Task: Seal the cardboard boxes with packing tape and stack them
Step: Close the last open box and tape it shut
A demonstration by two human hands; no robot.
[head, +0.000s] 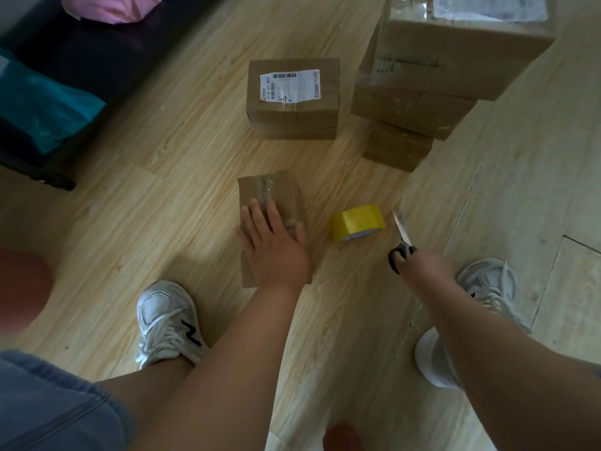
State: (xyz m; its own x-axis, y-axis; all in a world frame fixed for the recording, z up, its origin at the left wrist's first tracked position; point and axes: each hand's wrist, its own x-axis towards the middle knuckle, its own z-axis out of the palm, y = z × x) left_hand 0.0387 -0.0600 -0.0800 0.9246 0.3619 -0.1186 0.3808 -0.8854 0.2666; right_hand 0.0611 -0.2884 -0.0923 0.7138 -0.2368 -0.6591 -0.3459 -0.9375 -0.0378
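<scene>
Hands apart: my left hand [273,245] lies flat on the small box [270,190], my right hand [426,266], beyond the tape roll [356,226] just right of that box, grips the scissors [402,244], so I should rub the tape down firmly along the seam before stacking.

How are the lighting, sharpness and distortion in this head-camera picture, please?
Head view: dim, even light, with no strong glare and only faint shadows; the small box under the left hand, the tape roll and the scissors in the right hand are fairly sharp; wide-angle distortion makes the stacked boxes lean at top right; the corners go soft.
</scene>
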